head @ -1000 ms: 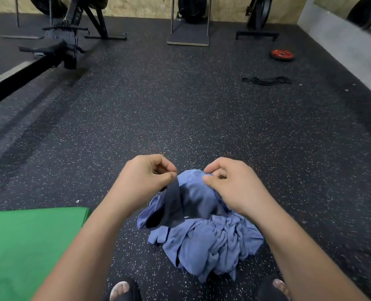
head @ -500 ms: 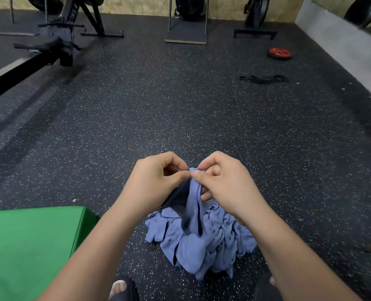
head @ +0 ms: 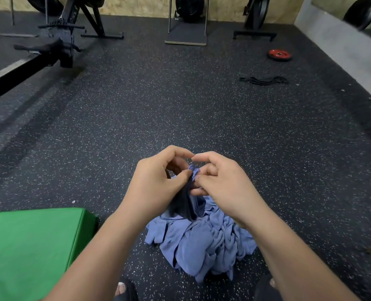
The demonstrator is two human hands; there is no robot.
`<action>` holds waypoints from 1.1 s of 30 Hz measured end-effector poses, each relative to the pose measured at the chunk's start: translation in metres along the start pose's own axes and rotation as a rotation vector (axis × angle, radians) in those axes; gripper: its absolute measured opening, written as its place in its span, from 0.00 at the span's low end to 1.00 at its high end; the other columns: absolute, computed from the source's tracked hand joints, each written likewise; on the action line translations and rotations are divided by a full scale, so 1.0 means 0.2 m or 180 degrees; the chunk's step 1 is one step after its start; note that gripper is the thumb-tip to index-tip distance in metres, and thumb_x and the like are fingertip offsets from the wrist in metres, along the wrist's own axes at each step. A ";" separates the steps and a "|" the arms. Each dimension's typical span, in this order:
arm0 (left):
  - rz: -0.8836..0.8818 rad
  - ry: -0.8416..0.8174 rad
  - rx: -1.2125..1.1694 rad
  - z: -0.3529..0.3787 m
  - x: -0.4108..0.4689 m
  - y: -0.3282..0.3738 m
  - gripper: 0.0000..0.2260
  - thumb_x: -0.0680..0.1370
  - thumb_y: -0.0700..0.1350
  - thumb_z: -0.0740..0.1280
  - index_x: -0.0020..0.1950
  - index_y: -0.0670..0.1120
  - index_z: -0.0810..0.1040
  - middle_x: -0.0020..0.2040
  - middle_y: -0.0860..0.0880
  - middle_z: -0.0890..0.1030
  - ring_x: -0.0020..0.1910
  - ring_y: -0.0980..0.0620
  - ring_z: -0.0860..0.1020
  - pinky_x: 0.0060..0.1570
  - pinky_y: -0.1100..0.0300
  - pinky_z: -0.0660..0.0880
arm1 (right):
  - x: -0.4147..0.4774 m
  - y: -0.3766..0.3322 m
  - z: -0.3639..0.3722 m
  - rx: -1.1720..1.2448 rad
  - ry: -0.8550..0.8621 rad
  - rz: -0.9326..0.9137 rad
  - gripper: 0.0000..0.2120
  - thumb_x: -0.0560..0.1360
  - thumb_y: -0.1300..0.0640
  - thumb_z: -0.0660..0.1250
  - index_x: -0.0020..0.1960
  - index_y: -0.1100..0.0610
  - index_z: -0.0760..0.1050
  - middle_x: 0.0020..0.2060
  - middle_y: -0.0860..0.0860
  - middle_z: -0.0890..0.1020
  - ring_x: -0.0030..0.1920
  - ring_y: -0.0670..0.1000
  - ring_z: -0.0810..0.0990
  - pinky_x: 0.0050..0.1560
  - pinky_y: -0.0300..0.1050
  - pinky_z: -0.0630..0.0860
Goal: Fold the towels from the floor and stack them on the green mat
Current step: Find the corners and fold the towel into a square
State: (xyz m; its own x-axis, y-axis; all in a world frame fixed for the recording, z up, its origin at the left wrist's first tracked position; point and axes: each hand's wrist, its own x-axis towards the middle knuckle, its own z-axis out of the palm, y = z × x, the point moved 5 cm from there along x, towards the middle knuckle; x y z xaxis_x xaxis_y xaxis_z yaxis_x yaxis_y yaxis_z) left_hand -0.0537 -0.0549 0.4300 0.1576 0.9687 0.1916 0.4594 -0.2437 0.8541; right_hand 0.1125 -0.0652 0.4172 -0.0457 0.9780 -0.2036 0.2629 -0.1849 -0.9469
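A heap of crumpled blue towels point(head: 202, 242) lies on the dark speckled floor just in front of my feet. One blue towel point(head: 190, 198) hangs lifted above the heap, bunched into a narrow strip. My left hand point(head: 156, 187) pinches its upper edge from the left and my right hand point(head: 219, 183) pinches the same edge from the right, fingertips almost touching. The green mat point(head: 28, 253) lies at the lower left with nothing on the part I see.
A black rowing machine point(head: 39, 55) runs along the far left. Further off stand a platform point(head: 186, 35) and a bike stand point(head: 255, 33). A red weight plate point(head: 279, 54) and black bands point(head: 264, 80) lie at the far right beside a grey ledge point(head: 343, 51).
My hands came together from apart, gathering the towel's top edge. The spread towel now hangs bunched between them, and the hands sit slightly higher.
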 end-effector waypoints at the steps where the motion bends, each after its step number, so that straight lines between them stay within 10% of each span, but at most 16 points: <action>1: 0.0031 0.0004 0.0025 0.00 0.00 0.01 0.15 0.78 0.39 0.77 0.57 0.58 0.84 0.43 0.57 0.86 0.38 0.60 0.80 0.41 0.68 0.73 | 0.00 0.00 0.00 -0.0012 0.0015 -0.0019 0.18 0.80 0.68 0.67 0.63 0.50 0.80 0.38 0.49 0.85 0.41 0.52 0.90 0.56 0.59 0.86; 8: 0.0274 0.0060 0.0144 -0.03 -0.01 0.04 0.13 0.78 0.38 0.76 0.54 0.56 0.85 0.46 0.62 0.87 0.49 0.59 0.85 0.50 0.72 0.73 | 0.00 -0.02 -0.01 -0.0133 0.0144 -0.0101 0.10 0.80 0.65 0.71 0.53 0.52 0.84 0.38 0.50 0.86 0.38 0.49 0.89 0.52 0.58 0.87; 15: 0.0096 -0.0008 -0.0071 -0.03 0.00 0.01 0.12 0.80 0.40 0.74 0.54 0.57 0.78 0.47 0.56 0.85 0.47 0.53 0.85 0.48 0.55 0.81 | 0.00 -0.09 -0.07 -0.1309 0.0452 -0.0877 0.04 0.79 0.54 0.74 0.46 0.45 0.82 0.45 0.43 0.79 0.45 0.41 0.79 0.45 0.31 0.69; 23: 0.0521 0.0004 0.0813 -0.05 0.00 0.02 0.12 0.77 0.37 0.71 0.49 0.56 0.81 0.44 0.57 0.82 0.43 0.53 0.81 0.46 0.50 0.79 | 0.03 -0.13 -0.11 -0.0997 0.0420 -0.0889 0.05 0.80 0.54 0.71 0.46 0.51 0.79 0.40 0.44 0.84 0.42 0.43 0.80 0.48 0.44 0.77; 27: 0.0518 -0.0081 0.0894 -0.02 -0.02 0.04 0.04 0.77 0.54 0.68 0.46 0.55 0.79 0.43 0.57 0.79 0.45 0.56 0.79 0.46 0.54 0.76 | 0.01 -0.15 -0.09 -0.0973 0.0433 -0.1002 0.05 0.80 0.55 0.72 0.46 0.50 0.79 0.39 0.43 0.83 0.40 0.42 0.80 0.43 0.34 0.73; 33: 0.0398 -0.0095 0.1496 0.04 -0.02 0.01 0.19 0.74 0.64 0.72 0.39 0.53 0.68 0.39 0.55 0.71 0.38 0.55 0.73 0.35 0.55 0.70 | -0.01 -0.15 -0.06 -0.0945 0.0231 -0.1049 0.05 0.82 0.57 0.71 0.48 0.49 0.81 0.40 0.39 0.84 0.42 0.40 0.81 0.43 0.30 0.71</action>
State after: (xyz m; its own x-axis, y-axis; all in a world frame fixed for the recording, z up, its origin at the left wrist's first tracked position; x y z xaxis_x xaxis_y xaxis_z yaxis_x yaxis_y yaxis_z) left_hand -0.0468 -0.0594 0.4272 0.2587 0.9306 0.2589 0.7793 -0.3595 0.5133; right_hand 0.1163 -0.0596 0.4484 -0.1084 0.9862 0.1250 0.5113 0.1631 -0.8438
